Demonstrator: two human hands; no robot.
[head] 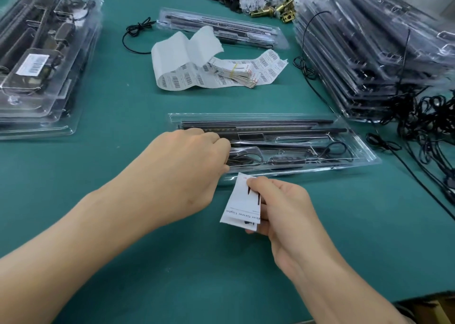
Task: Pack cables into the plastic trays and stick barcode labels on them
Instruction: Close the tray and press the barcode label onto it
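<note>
A clear plastic tray point(364, 151) lies across the middle of the green table, holding long black bars and a coiled black cable point(332, 149). My left hand point(187, 166) rests on the tray's left end with its fingers curled over the tray's contents; what they grip is hidden. Just in front of the tray, my right hand point(278, 208) pinches a folded white printed leaflet point(242, 203) between thumb and fingers. A strip of barcode labels point(197, 77) lies curled beyond the tray, with a small stack of leaflets point(236, 74) on it.
A stack of closed, labelled trays point(37, 60) sits at far left. A tall stack of filled trays point(369, 48) stands at right with tangled black cables point(423, 117) spilling beside it. Another filled tray point(221, 28) lies at the back, near brass fittings point(278, 10).
</note>
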